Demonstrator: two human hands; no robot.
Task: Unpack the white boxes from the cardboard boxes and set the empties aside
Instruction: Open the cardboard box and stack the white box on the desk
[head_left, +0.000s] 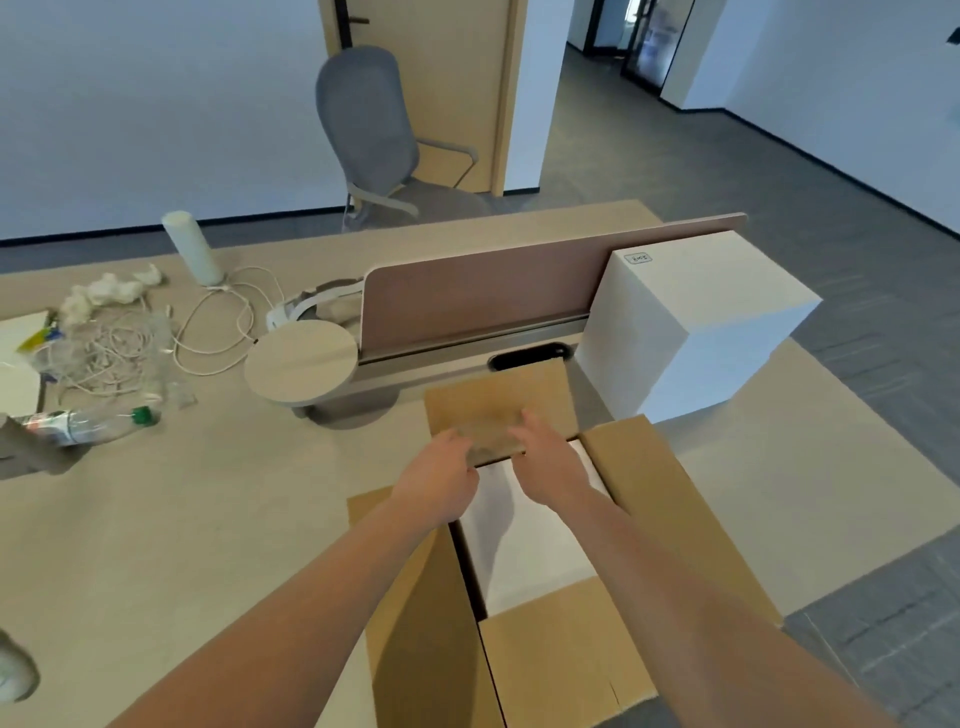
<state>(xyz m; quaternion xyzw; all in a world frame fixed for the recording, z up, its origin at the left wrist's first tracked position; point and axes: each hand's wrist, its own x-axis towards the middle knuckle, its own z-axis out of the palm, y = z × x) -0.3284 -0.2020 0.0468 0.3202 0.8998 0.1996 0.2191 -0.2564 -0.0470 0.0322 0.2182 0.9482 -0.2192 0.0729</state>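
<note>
The open cardboard box (566, 654) sits on the table (208, 493) directly in front of the person, its 4 flaps folded outward, and 1 white box (524, 540) lies sunk inside it with only its top face showing. That top face runs lengthwise away from the person, and both hands are at its far end. The left hand (441, 480) is over the far left corner and the right hand (553, 462) over the far right, side by side and about equally near. Their fingertips meet the crease of the far flap (498, 400), where motion blur hides them, so I cannot tell whether either hand is clenched on the flap, on the white box's far edge, or merely pressing. The lift probably depends on getting fingers down between that far edge and the carton wall, which looks a tight fit. A second white box (696, 322) stands unpacked on the table beyond the carton, to the right.
</note>
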